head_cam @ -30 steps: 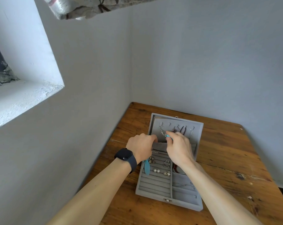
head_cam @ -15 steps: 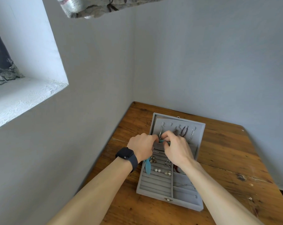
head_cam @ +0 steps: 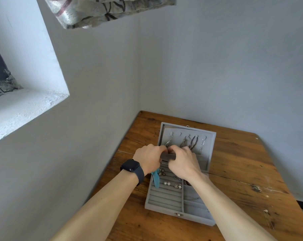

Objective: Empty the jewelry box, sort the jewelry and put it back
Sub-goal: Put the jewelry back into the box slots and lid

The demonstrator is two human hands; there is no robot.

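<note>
The grey jewelry box (head_cam: pixel 164 208) lies open on the wooden table (head_cam: pixel 242 167), its lid (head_cam: pixel 209 136) leaning back. Several necklaces (head_cam: pixel 192 141) hang from hooks inside the lid. Pearl studs (head_cam: pixel 166 183) and flower earrings (head_cam: pixel 178 185) sit in the ring rows. My left hand (head_cam: pixel 149 158) grips a teal feather earring (head_cam: pixel 155 180), which dangles below it over the box. My right hand (head_cam: pixel 182 162) curls its fingers against the left fingertips at the earring's top end, in front of the lid's lower left. The pinch itself is hidden.
The table stands in a corner, with grey walls at its left and far edges. A small metal pin (head_cam: pixel 266 212) lies near the table's right front. Patterned cloth (head_cam: pixel 102 11) hangs overhead, and a white window ledge (head_cam: pixel 25 105) juts out at the left.
Both hands have dropped slightly from the lid's hooks to its lower edge and closed together. The teal piece seen at my right fingertips is now hidden between the hands.
</note>
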